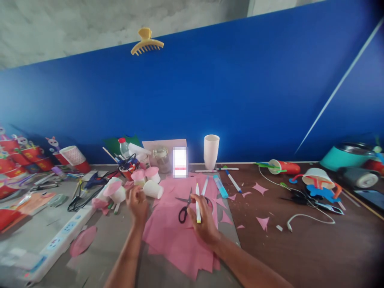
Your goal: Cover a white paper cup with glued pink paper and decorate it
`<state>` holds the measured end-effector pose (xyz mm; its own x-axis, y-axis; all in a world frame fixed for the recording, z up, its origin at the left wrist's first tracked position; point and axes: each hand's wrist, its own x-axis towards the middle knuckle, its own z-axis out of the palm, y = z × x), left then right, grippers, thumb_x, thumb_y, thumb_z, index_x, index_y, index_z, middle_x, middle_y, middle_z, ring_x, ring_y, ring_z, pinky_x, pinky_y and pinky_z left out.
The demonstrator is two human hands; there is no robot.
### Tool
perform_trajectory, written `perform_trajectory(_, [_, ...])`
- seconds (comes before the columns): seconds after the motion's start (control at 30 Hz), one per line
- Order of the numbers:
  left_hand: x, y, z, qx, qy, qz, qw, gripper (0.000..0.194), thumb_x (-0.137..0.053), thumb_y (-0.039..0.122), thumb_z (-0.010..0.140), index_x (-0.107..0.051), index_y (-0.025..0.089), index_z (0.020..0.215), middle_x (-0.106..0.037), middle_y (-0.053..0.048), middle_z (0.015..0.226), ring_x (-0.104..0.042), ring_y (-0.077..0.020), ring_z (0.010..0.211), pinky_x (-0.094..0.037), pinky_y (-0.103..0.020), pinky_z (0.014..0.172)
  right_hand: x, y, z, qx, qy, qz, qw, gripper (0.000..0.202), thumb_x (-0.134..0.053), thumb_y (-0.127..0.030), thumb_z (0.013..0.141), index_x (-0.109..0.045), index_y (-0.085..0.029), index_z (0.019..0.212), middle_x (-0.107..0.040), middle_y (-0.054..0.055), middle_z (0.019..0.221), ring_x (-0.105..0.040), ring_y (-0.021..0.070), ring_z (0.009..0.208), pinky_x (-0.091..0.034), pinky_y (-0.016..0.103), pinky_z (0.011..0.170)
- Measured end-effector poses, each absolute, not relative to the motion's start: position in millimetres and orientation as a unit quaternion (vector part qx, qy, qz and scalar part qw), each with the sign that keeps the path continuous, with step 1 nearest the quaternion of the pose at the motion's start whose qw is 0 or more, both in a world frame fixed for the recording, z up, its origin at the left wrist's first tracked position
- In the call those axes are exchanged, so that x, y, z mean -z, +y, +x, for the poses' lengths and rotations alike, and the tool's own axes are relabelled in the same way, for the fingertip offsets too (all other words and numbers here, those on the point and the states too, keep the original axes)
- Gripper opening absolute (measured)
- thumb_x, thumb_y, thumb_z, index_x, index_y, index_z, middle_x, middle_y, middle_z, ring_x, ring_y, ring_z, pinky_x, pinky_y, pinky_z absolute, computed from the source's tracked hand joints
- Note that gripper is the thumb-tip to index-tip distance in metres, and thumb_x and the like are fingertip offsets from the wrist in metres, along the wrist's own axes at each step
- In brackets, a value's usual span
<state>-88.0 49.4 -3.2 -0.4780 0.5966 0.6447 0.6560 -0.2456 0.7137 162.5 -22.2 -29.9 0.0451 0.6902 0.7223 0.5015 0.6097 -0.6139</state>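
The right hand [204,220] has 1 white marker [197,206] clamped in its fingers, right above the pink paper [177,248]! The left hand [137,204] hovers at the paper's left edge, fingers curled; whether they grip anything, I cannot tell. Open scissors [183,214] lie on the paper, 1 tipped cup [153,189] at its upper left, 1 upright cup stack [211,152] beyond its far edge.

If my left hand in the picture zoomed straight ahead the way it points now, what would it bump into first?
Probably the round pink paper just past your left hand, though depth is unclear.
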Motion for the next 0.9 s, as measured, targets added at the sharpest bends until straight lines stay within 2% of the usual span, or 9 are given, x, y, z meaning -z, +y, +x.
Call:
perform_trajectory(0.07, [2.0, 44.2, -76.2, 0.543, -0.597, -0.59, 0.031, 0.023, -0.053, 0.032, 0.088, -0.068, 0.019, 0.098, -0.06, -0.011, 0.107, -0.061, -0.0246, 0.095, -0.055, -0.038, 0.08, 30.9, -22.1, 162.0, -0.085, -0.687, -0.432, 0.578, 0.031, -0.05, -0.028, 0.1, -0.052, -0.022, 0.13, -0.068, 0.01, 0.106, -0.067, 0.0257, 0.097, -0.056, 0.041, 0.083])
perform_trajectory(0.13, [2.5, 40.3, -66.9, 0.485, -0.589, -0.646, 0.028, 0.029, -0.062, 0.036, 0.084, -0.07, 0.02, 0.107, -0.06, -0.012, 0.11, -0.062, -0.0256, 0.095, -0.055, -0.036, 0.077, 31.7, -22.2, 161.4, -0.084, -0.688, -0.433, 0.577, 0.032, -0.05, -0.028, 0.1, -0.052, -0.022, 0.131, -0.068, 0.011, 0.109, -0.067, 0.0261, 0.099, -0.056, 0.042, 0.085])
perform_trajectory(0.23, [5.7, 38.6, -62.0, 0.366, -0.635, -0.677, 0.066, 0.046, -0.067, 0.034, 0.083, -0.065, 0.02, 0.126, -0.057, -0.014, 0.114, -0.062, -0.0269, 0.092, -0.055, -0.035, 0.07, 32.1, -22.3, 160.6, -0.081, -0.688, -0.436, 0.574, 0.032, -0.05, -0.027, 0.099, -0.051, -0.023, 0.131, -0.068, 0.011, 0.111, -0.066, 0.0269, 0.102, -0.055, 0.043, 0.087])
perform_trajectory(0.3, [8.3, 39.6, -64.6, 0.314, -0.66, -0.677, 0.085, 0.046, -0.064, 0.031, 0.086, -0.063, 0.021, 0.13, -0.055, -0.014, 0.112, -0.062, -0.0253, 0.088, -0.054, -0.033, 0.067, 31.8, -22.1, 160.6, -0.082, -0.691, -0.435, 0.572, 0.032, -0.05, -0.026, 0.099, -0.052, -0.022, 0.131, -0.068, 0.011, 0.108, -0.066, 0.0265, 0.1, -0.055, 0.043, 0.086])
perform_trajectory(0.43, [10.9, 42.5, -74.9, 0.356, -0.658, -0.657, 0.087, 0.03, -0.056, 0.024, 0.089, -0.072, 0.02, 0.114, -0.057, -0.012, 0.104, -0.061, -0.0231, 0.085, -0.052, -0.032, 0.07, 30.1, -21.4, 162.1, -0.074, -0.695, -0.429, 0.572, 0.031, -0.051, -0.024, 0.098, -0.052, -0.021, 0.129, -0.067, 0.01, 0.105, -0.065, 0.0257, 0.096, -0.056, 0.041, 0.082])
perform_trajectory(0.6, [5.0, 45.9, -87.0, 0.422, -0.678, -0.595, 0.092, 0.03, -0.046, 0.029, 0.093, -0.072, 0.018, 0.103, -0.061, -0.011, 0.101, -0.06, -0.0242, 0.092, -0.051, -0.034, 0.08, 28.1, -22.2, 164.4, -0.072, -0.699, -0.432, 0.565, 0.031, -0.052, -0.023, 0.097, -0.052, -0.022, 0.129, -0.067, 0.01, 0.106, -0.065, 0.0263, 0.098, -0.055, 0.04, 0.083])
perform_trajectory(0.8, [1.6, 53.8, -108.3, 0.479, -0.732, -0.478, 0.074, 0.025, -0.046, 0.028, 0.092, -0.067, 0.015, 0.086, -0.058, -0.008, 0.084, -0.056, -0.0238, 0.082, -0.048, -0.037, 0.076, 27.9, -22.2, 163.4, -0.075, -0.697, -0.429, 0.57, 0.03, -0.05, -0.023, 0.098, -0.052, -0.021, 0.128, -0.067, 0.01, 0.106, -0.065, 0.0258, 0.098, -0.055, 0.04, 0.084])
perform_trajectory(0.9, [4.6, 56.6, -120.8, 0.479, -0.749, -0.454, 0.058, 0.029, -0.041, 0.029, 0.097, -0.063, 0.014, 0.086, -0.058, -0.009, 0.081, -0.053, -0.0244, 0.08, -0.046, -0.039, 0.071, 28.0, -22.0, 162.7, -0.09, -0.694, -0.428, 0.572, 0.031, -0.05, -0.023, 0.097, -0.052, -0.022, 0.128, -0.066, 0.01, 0.105, -0.065, 0.0248, 0.097, -0.055, 0.04, 0.085])
